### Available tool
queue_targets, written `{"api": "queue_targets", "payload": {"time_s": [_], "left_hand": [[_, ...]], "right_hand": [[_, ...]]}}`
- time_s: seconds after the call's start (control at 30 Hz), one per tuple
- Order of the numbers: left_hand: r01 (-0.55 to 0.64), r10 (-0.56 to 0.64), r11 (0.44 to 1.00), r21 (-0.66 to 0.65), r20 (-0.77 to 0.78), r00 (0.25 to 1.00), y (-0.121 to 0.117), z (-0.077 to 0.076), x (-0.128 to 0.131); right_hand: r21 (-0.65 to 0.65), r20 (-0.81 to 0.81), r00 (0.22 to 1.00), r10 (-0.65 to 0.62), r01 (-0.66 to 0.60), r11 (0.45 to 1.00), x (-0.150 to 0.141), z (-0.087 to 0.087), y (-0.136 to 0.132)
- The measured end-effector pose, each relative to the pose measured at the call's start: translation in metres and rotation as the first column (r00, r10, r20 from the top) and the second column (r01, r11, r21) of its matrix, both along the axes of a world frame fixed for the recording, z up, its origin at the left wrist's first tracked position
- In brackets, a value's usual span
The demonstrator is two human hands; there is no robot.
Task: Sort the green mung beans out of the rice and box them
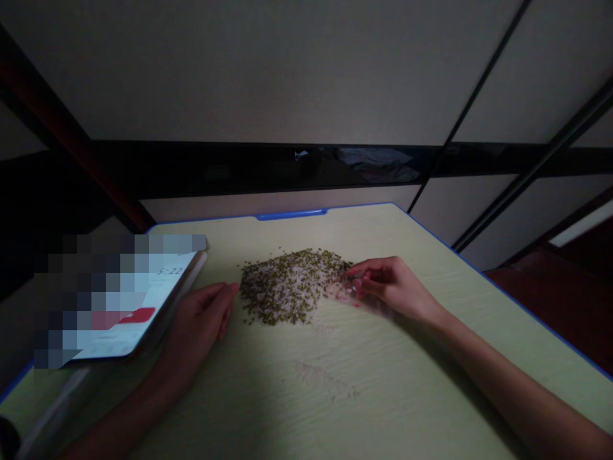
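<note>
A heap of small dark-green and pale grains [287,287] lies spread on the light table. At its left edge is my left hand [205,313], fingers curled and thumb pressed against them; whatever they may hold is hidden. My right hand [390,284] is by the heap's right side, its thumb and fingers closed on a small clear plastic bag [342,292] with red marks. The bag lies low against the tabletop and touches the edge of the grains. What it contains is too blurred to tell.
A lit tablet [143,306], partly pixelated, leans at the left beside my left forearm. Pale crumbs [325,378] are scattered on the table [412,396] in front of the heap. The table has a blue rim, and a panelled cabinet [268,76] stands behind it.
</note>
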State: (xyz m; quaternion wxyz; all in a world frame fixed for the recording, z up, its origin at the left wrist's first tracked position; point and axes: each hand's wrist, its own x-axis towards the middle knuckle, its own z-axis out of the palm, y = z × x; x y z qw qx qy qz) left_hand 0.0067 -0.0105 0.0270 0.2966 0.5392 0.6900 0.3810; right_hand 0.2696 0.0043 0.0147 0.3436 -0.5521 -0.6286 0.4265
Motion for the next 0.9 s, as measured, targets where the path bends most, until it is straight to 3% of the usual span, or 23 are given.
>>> {"api": "queue_targets", "payload": {"time_s": [0.4, 0.9], "left_hand": [[0.012, -0.012, 1.000, 0.011, -0.017, 1.000, 0.0007, -0.0030, -0.0011], [0.011, -0.011, 1.000, 0.000, -0.002, 1.000, -0.0017, 0.0012, 0.0019]], "right_hand": [[0.013, 0.021, 0.999, -0.027, 0.027, 1.000, -0.0001, -0.0035, 0.0005], [0.015, 0.044, 0.998, 0.041, -0.042, 0.999, -0.0067, -0.0012, -0.0018]]}}
